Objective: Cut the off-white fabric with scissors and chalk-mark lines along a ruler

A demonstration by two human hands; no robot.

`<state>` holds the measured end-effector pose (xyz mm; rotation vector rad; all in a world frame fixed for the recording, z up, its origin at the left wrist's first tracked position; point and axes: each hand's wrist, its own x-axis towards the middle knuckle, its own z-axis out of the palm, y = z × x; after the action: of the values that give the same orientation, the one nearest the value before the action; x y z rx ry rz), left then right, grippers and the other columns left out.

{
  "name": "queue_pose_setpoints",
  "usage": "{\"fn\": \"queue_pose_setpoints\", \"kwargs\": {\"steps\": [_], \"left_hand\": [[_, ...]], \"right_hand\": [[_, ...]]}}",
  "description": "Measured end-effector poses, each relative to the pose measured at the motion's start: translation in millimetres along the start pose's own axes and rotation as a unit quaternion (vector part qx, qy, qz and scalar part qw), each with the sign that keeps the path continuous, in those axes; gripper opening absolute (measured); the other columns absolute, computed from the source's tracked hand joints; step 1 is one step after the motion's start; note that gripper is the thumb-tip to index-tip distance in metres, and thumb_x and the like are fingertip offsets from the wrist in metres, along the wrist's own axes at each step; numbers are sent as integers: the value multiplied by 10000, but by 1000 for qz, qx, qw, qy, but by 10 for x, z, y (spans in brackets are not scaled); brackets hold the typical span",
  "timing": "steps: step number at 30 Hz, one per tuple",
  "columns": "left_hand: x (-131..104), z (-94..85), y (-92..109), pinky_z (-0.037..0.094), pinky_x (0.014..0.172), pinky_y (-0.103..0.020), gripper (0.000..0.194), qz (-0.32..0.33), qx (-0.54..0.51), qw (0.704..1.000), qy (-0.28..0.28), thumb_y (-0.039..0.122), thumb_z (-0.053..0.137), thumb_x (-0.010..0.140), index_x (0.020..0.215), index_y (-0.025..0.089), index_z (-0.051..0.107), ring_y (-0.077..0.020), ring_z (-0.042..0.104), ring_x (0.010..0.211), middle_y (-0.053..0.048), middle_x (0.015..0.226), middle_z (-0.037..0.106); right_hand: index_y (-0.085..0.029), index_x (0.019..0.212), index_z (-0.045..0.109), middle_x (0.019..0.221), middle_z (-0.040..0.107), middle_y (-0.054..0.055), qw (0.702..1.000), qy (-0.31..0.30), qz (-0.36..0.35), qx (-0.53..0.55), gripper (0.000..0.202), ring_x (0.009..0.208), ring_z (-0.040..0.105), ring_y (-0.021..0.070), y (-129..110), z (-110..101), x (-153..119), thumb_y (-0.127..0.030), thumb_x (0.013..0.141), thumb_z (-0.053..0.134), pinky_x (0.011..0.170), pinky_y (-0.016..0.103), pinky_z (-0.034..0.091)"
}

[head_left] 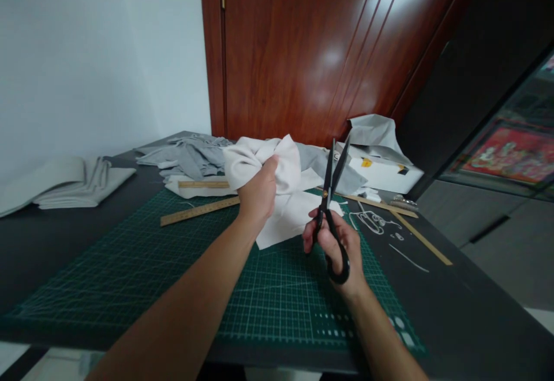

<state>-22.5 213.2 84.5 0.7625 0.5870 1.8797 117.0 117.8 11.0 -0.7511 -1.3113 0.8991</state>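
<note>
My left hand [258, 190] grips a bunched piece of white fabric [246, 159] above the far part of the green cutting mat [277, 294]. In my right hand [341, 248] is a pair of black scissors [332, 196], its handles around my fingers and its blades slightly apart, pointing up and away. The blades touch no fabric that I can see. Beneath both hands a flat white cloth piece [283, 219] lies on the mat. A wooden ruler [199, 211] rests on the mat to the left of my left hand.
Grey fabric [194, 153] is heaped at the back left, and folded pale cloth [82, 185] lies by the wall. On the right are a white box [385, 173], another wooden ruler [424, 239] and loose white cord [372, 219]. A brown door [294, 52] stands behind the table.
</note>
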Motion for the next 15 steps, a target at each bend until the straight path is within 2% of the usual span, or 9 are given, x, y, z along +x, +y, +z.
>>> {"fn": "queue_pose_setpoints", "kwargs": {"steps": [3,7,9,11,15], "left_hand": [[81,1,120,547,1117,-284,189,71,-37,996,35,98,754,798,878,260,697,-148,751,1198,52,990,829],[192,-5,281,599,1054,-311,192,88,-62,992,70,66,738,798,827,250,692,-168,783,1084,44,951,825],[245,-13,349,617,1019,-314,202,86,-71,990,90,43,721,791,816,242,689,-176,790,1051,35,955,825],[286,-21,400,635,987,-329,221,78,-78,988,106,24,715,774,823,238,694,-192,795,1040,32,938,824],[314,-24,452,664,915,-346,228,54,-86,988,118,17,724,753,794,240,698,-230,800,1050,22,885,819]], "right_hand": [[-239,1177,709,836,732,10,997,-72,13,7,573,665,636,168,17,58,-84,-694,858,851,644,302,478],[-262,1233,707,854,715,5,988,-146,49,15,595,675,600,163,30,113,-237,-685,846,867,614,293,440],[-266,1224,704,832,698,-8,981,-175,84,9,573,664,565,155,15,134,-312,-633,830,901,590,288,405],[-260,1180,706,806,680,-17,976,-186,114,-3,538,664,544,155,-13,156,-364,-559,799,938,582,291,385],[-236,1128,706,781,665,-15,975,-171,138,-19,501,675,555,173,-56,203,-381,-451,750,954,595,307,401]]}}
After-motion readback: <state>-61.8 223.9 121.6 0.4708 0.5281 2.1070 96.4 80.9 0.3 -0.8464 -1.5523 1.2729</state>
